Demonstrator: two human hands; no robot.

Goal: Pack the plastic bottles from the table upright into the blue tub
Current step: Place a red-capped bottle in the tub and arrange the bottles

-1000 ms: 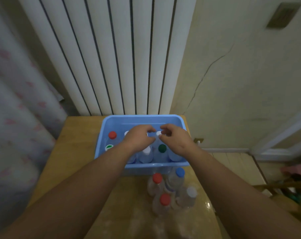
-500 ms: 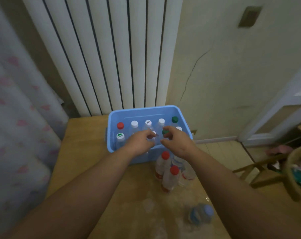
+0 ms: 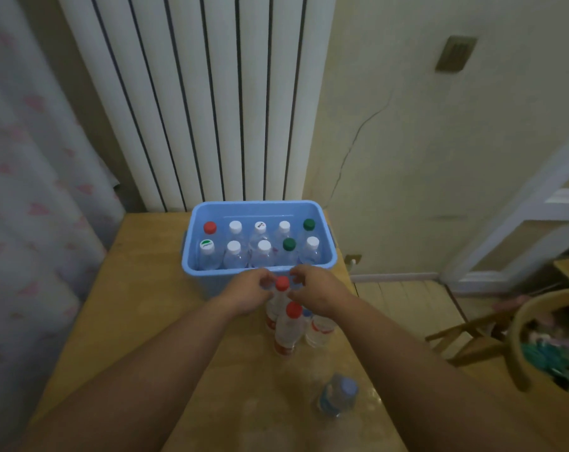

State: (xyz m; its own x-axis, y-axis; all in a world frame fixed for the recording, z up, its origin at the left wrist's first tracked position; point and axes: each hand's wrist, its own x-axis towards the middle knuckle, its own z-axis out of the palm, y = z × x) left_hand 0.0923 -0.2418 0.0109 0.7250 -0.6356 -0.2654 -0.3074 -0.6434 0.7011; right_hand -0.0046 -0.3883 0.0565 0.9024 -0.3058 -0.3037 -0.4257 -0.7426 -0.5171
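Head view: both forearms reach up from the bottom of the frame to a cluster of bottles at centre.
Left hand [image 3: 248, 295]: fingers curled, tips close together at the neck of the red-capped bottle [image 3: 281, 290], touching it from the left.
Right hand [image 3: 315, 293]: fingers bent, thumb and forefinger near the same red cap from the right; whether they press it, I cannot tell.
Grip: neither hand is spread wide; a firm pinch cannot be confirmed.
Blue tub [image 3: 260, 274]: centre of the frame, at the far edge of the worktop [image 3: 139, 305], holding ten upright bottles in two rows, caps red, white and green.
Second red-capped bottle [image 3: 288, 331]: upright, just below the hands.
Bottle with red label [image 3: 320, 331]: upright, just right of it, its cap hidden by the right wrist.
Blue-capped bottle [image 3: 338, 398]: apart, lower right on the worktop.
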